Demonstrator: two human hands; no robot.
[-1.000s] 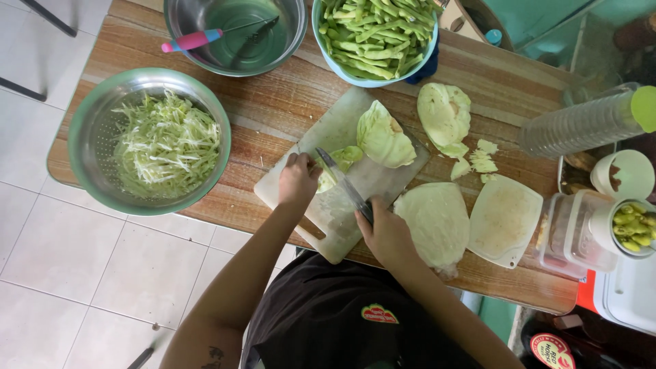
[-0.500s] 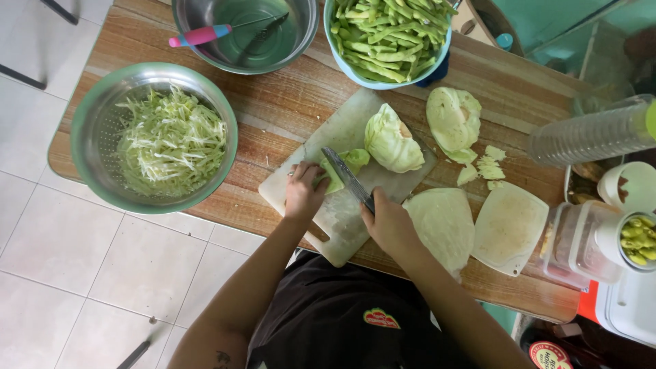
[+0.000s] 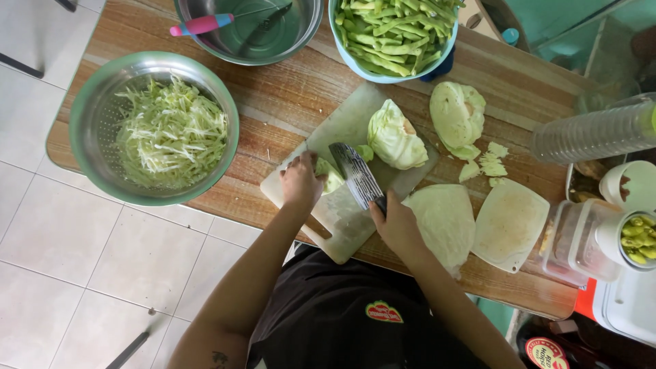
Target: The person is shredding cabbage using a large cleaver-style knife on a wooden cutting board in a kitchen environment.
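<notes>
A pale cutting board [image 3: 342, 212] lies on the wooden table [image 3: 287, 102]. My left hand [image 3: 301, 180] presses down a small green cabbage piece [image 3: 331, 178] on the board. My right hand [image 3: 395, 223] grips the handle of a broad cleaver [image 3: 355, 173], whose blade rests beside that piece. A larger cabbage chunk [image 3: 396, 137] sits at the board's far end. Another cabbage half [image 3: 456, 115] and some scraps [image 3: 486, 164] lie on the table to the right.
A metal colander [image 3: 89, 116] of shredded cabbage stands at the left. A steel bowl [image 3: 301, 27] with a pink-handled tool and a blue bowl [image 3: 437, 65] of green beans stand at the back. Two pale wedge-shaped boards [image 3: 509, 222] and plastic containers [image 3: 581, 239] lie right.
The view has shifted slightly. My hands stay on the board, with the cleaver blade now closer to the cabbage piece under my left hand.
</notes>
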